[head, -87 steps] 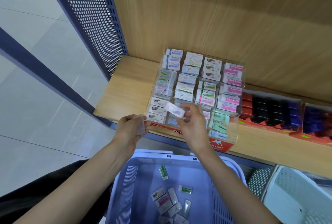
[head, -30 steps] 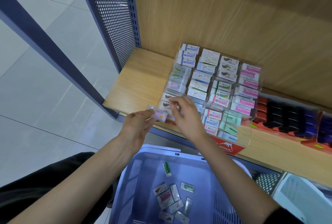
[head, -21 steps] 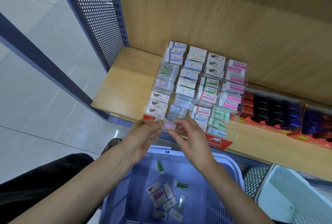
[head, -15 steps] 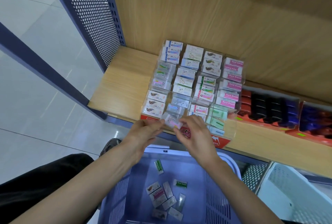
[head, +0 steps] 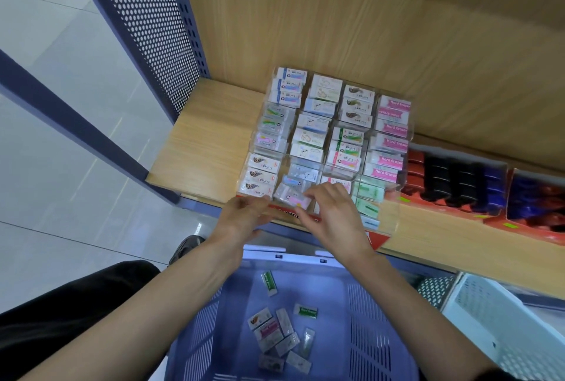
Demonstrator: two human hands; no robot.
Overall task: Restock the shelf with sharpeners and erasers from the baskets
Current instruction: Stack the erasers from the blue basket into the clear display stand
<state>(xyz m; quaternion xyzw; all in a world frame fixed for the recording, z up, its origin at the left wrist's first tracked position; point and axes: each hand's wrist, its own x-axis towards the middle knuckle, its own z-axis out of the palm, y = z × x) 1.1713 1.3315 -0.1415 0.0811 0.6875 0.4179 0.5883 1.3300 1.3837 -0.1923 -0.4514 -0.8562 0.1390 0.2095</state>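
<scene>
A clear tiered display case (head: 394, 221) full of wrapped erasers stands on the wooden shelf (head: 201, 148). My right hand (head: 333, 215) pinches a pink-and-white wrapped eraser (head: 292, 197) at the case's front row, second column from the left. My left hand (head: 244, 215) is at the case's front left edge, fingertips close to the same eraser; I cannot tell whether they touch it. Below, a blue basket (head: 376, 319) holds several loose erasers (head: 279, 334).
Red trays of dark sharpeners (head: 452, 181) sit right of the case. A white basket (head: 504, 328) stands at the lower right. A perforated blue side panel (head: 146, 22) closes the shelf's left end, with tiled floor beyond.
The pink eraser has passed from my left hand to my right and moved forward into the case's front row. Both hands rose slightly toward the case.
</scene>
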